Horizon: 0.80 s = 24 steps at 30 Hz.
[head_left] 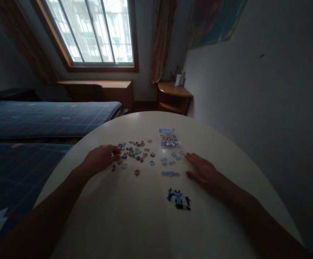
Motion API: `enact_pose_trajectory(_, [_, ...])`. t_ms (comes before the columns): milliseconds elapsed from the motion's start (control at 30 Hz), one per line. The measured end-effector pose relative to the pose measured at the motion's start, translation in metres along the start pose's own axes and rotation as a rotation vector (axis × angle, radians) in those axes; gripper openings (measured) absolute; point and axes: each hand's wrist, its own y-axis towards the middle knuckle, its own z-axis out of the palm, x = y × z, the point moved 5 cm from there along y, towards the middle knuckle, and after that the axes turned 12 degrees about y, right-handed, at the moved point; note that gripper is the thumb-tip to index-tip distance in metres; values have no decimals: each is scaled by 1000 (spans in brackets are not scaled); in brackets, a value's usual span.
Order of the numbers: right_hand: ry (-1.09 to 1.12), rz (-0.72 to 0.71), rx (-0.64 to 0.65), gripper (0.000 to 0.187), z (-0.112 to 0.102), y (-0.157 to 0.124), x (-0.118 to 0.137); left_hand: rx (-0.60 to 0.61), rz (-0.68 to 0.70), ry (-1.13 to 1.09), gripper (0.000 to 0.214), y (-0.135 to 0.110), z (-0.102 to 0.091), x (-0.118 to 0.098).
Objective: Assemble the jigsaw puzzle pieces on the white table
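Note:
My left hand is at the left edge of a loose pile of jigsaw puzzle pieces. Its thumb and index finger are apart, and no piece shows held between them. My right hand rests palm down on the table, thumb spread from the fingers. Its fingertips are beside a small group of light blue puzzle pieces. A joined light blue strip lies left of the right thumb. Closer to me sits a joined section in dark blue, light blue and white.
The round white table carries a printed picture sheet or packet beyond the pieces. A bed with a plaid cover stands to the left. A wooden corner shelf is behind the table, and a wall runs along the right.

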Motion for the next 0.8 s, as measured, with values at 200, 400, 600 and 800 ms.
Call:
enact_pose_trajectory(200, [17, -39, -53, 69, -2, 0, -1, -49, 46, -73, 32, 0, -3, -17])
enact_pose_trajectory(400, [7, -17, -34, 70, -1, 1, -3, -10, 44, -49, 28, -1, 0, -20])
enact_pose_trajectory(600, [1, -32, -36, 67, -1, 1, -5, 51, 38, -68, 23, -1, 4, -7])
enact_pose_trajectory(800, [4, 7, -19, 71, 0, 1, -4, 34, 19, -63, 21, 0, 4, 1])
